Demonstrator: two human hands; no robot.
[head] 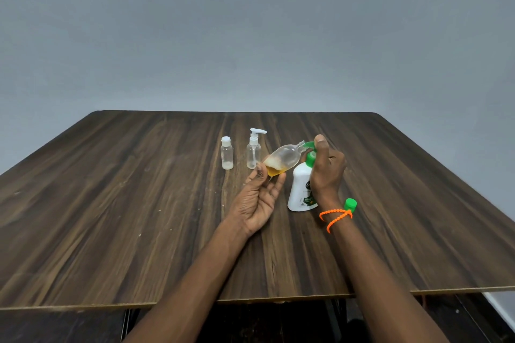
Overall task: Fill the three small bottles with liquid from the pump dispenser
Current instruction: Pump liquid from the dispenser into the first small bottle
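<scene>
Small bottles: one tilted under the spout, two waiting

Small bottles are what matters, and going left to right: beyond the left hand's fingertips stands a clear capped bottle (226, 152) with a little pale stuff at its bottom, and just right of it a clear bottle with its own white pump top (254, 150), seemingly empty. Both look like thin plastic, light and easy to knock over; I'd take them round the body, not by the cap.

The left hand (259, 198) lies palm up, fingers fairly straight, its fingertips pinching the base of a third clear bottle (281, 160). That one is tipped, neck up and to the right, amber liquid pooled with some foam at the low end. It seems light, probably slippery if soap has run down it, and soft enough to dent, so a hold nearer the middle looks safer to me.

Its neck meets the green spout of the white pump dispenser (302, 189), which stands on the table (111, 203) under the right hand (327, 172). That hand is curled over the pump head, thumb raised on top. A loose green cap (350, 204) sits just right of its wrist, beside an orange bracelet (335, 217).
</scene>
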